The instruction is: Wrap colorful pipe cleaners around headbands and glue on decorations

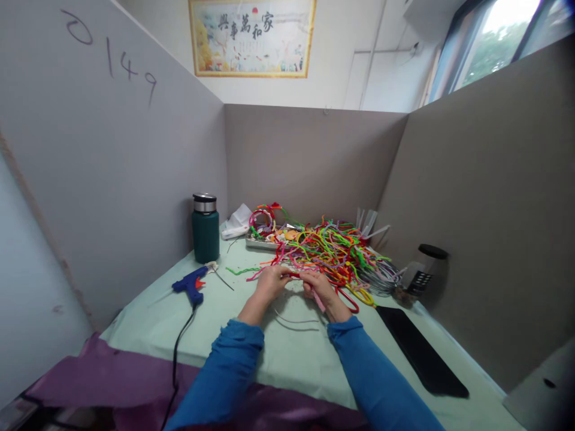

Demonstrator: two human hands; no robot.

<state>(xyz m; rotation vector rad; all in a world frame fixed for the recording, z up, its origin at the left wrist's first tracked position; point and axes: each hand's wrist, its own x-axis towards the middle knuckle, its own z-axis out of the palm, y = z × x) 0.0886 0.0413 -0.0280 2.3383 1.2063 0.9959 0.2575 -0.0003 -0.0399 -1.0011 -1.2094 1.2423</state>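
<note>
My left hand (272, 284) and my right hand (321, 291) are close together over the middle of the table. A short red cord (294, 275) is stretched between their fingertips, pinched at each end. Out of the lower side of my right hand sticks a pink strip (318, 301); the fingers hide the rest of it. Beneath the hands, a thin curved wire (294, 323) lies on the pale green cloth (224, 335). Just beyond the fingers, a tangled heap of bright coloured cords (332, 242) spreads across the table.
A blue glue gun (191, 285) with a black cable lies left, before a dark green bottle (205, 233). Behind are a metal tray (263, 244) and white tissue (237, 222). Right are red-handled scissors (349, 301), a black phone-like slab (420, 350) and a black-lidded jar (420, 272). Grey partitions surround the table.
</note>
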